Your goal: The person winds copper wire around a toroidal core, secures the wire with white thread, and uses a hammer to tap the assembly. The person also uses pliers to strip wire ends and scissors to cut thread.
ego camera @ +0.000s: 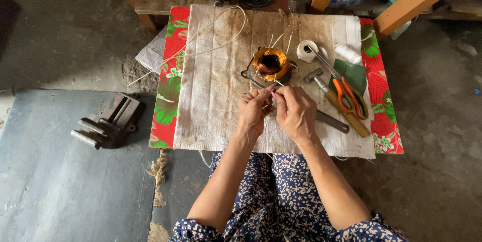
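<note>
Right now, line by line, all placed from the copper coil:

Coil: the copper coil (271, 63) sits in its dark metal frame on the white cloth (211, 91), just beyond my fingertips.

Hands: my left hand (253, 111) and right hand (296, 114) are drawn together just on my side of the coil, fingers closed in a pinch on a thin pale sleeve or wire (272, 87) that runs toward it.

Risk, wire: if I tug too hard, I judge the fine strand could kink or snap, or pull the winding loose.

Risk, loose ends: the long pale leads (201, 51) trailing left of the coil could snag on my wrist and drag the coil.

Risk, tools: the scissors (346, 94), hammer (334, 102) and flat file (331, 121) lie right of the coil, near my right hand; a careless elbow could knock them off.

Hidden: my fingers cover exactly what I pinch.

Hard to tell: whether the strand is joined to the coil.

Cut off: the bench parts beyond the coil.
</note>
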